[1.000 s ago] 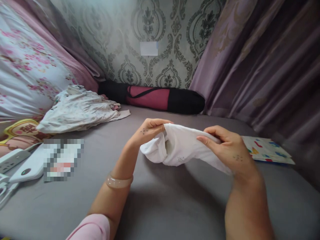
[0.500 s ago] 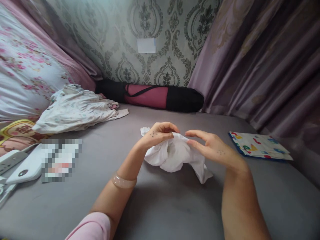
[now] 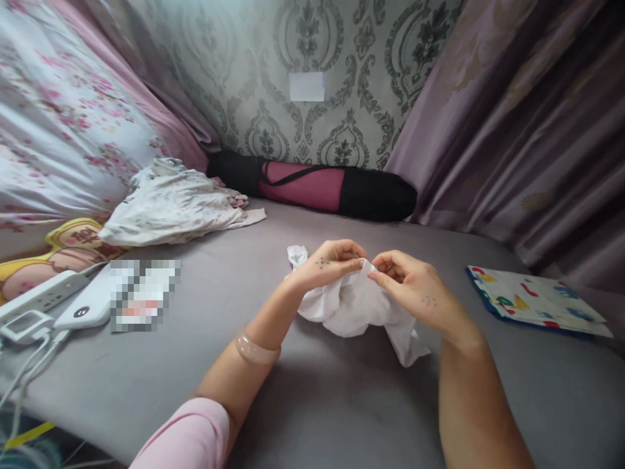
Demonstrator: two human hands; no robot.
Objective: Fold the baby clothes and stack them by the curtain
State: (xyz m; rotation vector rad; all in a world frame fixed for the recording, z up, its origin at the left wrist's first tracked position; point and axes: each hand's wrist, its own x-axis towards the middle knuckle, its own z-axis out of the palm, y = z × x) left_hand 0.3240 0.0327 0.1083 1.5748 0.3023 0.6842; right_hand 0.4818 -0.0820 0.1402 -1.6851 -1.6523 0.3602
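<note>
A crumpled white cloth (image 3: 359, 309), perhaps a small garment, hangs in soft folds between my hands above the grey bed sheet. My left hand (image 3: 332, 264) pinches its upper edge between thumb and fingers. Close beside it, my right hand (image 3: 407, 283) grips the same edge with thumb and fingertips. One corner of the cloth droops below my right hand, and a small bunched end shows behind my left wrist. A pale bangle (image 3: 256, 348) circles my left forearm.
A black and maroon long bag (image 3: 303, 184) lies along the wall. Rumpled light clothing (image 3: 180, 208) is at the back left. Nearer are a power strip (image 3: 46, 296), a white power bank (image 3: 85, 312) and cables. A folded patterned cloth (image 3: 537, 299) rests at the right.
My right hand has closed its fingers on the cloth's upper edge, next to my left hand. The view has turned slightly left, so the surroundings appear shifted right.
</note>
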